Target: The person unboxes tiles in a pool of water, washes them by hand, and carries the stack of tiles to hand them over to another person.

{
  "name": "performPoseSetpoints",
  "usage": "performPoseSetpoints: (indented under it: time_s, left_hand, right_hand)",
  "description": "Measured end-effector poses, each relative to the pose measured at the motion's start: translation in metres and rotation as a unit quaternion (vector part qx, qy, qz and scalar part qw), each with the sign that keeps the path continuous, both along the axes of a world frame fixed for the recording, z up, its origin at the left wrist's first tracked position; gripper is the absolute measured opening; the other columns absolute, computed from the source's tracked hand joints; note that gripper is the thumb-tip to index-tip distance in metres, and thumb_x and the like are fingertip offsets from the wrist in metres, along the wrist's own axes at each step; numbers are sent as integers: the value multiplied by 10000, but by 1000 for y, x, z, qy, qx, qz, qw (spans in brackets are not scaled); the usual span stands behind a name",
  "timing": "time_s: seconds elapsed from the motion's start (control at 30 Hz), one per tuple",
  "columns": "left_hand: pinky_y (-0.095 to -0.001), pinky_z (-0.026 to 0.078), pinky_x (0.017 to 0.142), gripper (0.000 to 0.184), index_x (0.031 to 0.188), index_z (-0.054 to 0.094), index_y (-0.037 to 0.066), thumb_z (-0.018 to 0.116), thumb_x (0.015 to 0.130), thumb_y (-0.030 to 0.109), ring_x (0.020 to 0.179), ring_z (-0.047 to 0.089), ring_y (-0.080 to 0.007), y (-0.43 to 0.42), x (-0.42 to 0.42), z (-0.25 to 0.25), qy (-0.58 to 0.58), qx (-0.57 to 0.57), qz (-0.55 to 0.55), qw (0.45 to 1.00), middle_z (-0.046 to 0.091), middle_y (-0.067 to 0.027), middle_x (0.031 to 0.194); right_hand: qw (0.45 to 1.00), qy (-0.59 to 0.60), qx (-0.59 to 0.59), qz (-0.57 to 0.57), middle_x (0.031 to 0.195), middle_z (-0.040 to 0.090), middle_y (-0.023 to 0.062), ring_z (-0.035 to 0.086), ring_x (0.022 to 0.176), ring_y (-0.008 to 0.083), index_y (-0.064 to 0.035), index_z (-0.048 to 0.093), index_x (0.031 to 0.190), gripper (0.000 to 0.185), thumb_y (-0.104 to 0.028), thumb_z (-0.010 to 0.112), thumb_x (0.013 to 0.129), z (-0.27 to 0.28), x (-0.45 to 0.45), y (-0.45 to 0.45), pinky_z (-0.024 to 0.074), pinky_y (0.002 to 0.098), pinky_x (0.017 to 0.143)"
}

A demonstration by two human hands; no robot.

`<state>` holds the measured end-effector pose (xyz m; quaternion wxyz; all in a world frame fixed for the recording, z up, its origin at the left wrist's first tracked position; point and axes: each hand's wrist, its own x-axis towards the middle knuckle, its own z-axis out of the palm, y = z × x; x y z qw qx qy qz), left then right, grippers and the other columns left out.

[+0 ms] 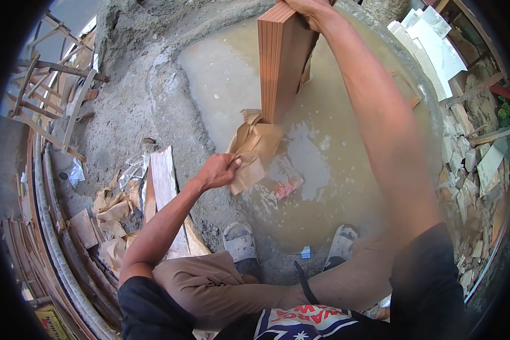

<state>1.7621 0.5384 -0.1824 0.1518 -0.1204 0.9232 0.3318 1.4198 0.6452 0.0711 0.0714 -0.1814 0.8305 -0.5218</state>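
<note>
A stack of several reddish-brown tiles (280, 62) stands on edge over the muddy water, tilted slightly. My right hand (314, 10) grips its top, partly cut off by the upper border of the view. Crumpled brown cardboard wrapping (258, 139) hangs at the lower end of the stack. My left hand (218, 171) is closed on the near edge of that cardboard, thumb on top. A strip of wrapping also shows behind the stack's right side. Whether the lower tile edge touches the water is hidden by the cardboard.
Shallow murky water (334, 192) fills a basin with a rough cement rim (192, 107). Torn cardboard (113, 212) and a whitish plank (164, 175) lie at left, near long pipes (54, 215). Broken tile pieces (430, 45) and rubble line the right. My sandals (239, 241) stand at the near edge.
</note>
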Motion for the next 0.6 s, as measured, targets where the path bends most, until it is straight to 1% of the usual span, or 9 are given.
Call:
performPoseSetpoints:
  time_s: [0.1,0.13,0.23,0.3,0.33,0.37,0.43,0.5,0.6]
  left_hand:
    - [-526,546,834,392,1031,739,-15,587,1032,346,886,736,-434,-41,58,-55,-158,-45,-38,986,743,-264,910]
    - [-516,550,829,409,1041,747,-16,601,1021,365,874,741,-419,-47,61,-56,-191,-16,-53,980,753,-246,913]
    - [-482,559,824,457,1076,766,-22,642,991,409,858,749,-373,-51,54,-52,-315,36,-99,943,773,-199,917]
    - [-456,562,836,481,1102,772,-30,664,973,421,871,749,-342,-35,4,-9,-419,13,-122,900,778,-176,918]
    - [-455,573,914,542,1235,742,-26,691,941,427,1030,747,-360,-33,-19,12,-436,11,-145,888,779,-213,1068]
    - [-458,568,950,562,1260,727,-20,701,926,432,1080,733,-366,-35,-36,15,-295,-25,-122,947,766,-227,1115]
    - [-463,559,1023,610,1309,697,-7,723,897,442,1181,706,-377,-41,-52,-9,11,-101,-65,993,741,-256,1211]
    - [-476,525,1099,666,1367,665,19,740,871,457,1265,663,-398,-45,-92,-47,-14,-94,-95,991,684,-283,1330]
    - [-489,432,1182,774,1505,534,33,724,897,473,1411,525,-430,-19,-123,-116,-141,-108,-54,983,576,-270,1478]
  right_hand:
    - [1000,11,26,-10,1688,236,353,418,1517,386,147,-36,1635,1103,-112,710,864,-9,-14,-6,392,376,1244]
    - [999,-1,36,-4,1715,173,348,355,1558,386,136,-52,1639,1107,-133,707,880,-3,-10,-1,341,388,1282]
    - [997,49,5,-62,1572,440,346,554,1408,371,161,228,1596,942,-118,713,839,-9,4,3,489,403,1167]
    - [998,44,6,-43,1272,586,264,647,1143,318,138,435,1295,663,-178,750,804,-38,-20,-1,538,429,966]
    - [998,53,2,-38,1122,659,223,694,1010,291,127,539,1144,541,-208,768,787,-51,-41,-3,562,442,866]
    - [997,71,-6,-34,972,732,182,741,877,265,116,643,994,442,-238,786,769,-50,-61,-8,587,456,765]
    - [996,69,3,-49,1145,710,259,728,1034,313,147,602,1200,598,-229,783,772,-44,-53,-2,582,430,889]
    - [992,86,41,-88,1336,636,294,678,1194,354,142,417,1469,862,-217,755,762,-34,-43,4,563,434,975]
    - [992,78,28,-97,1284,655,271,695,1127,345,119,381,1498,897,-205,747,746,-30,-36,13,574,424,940]
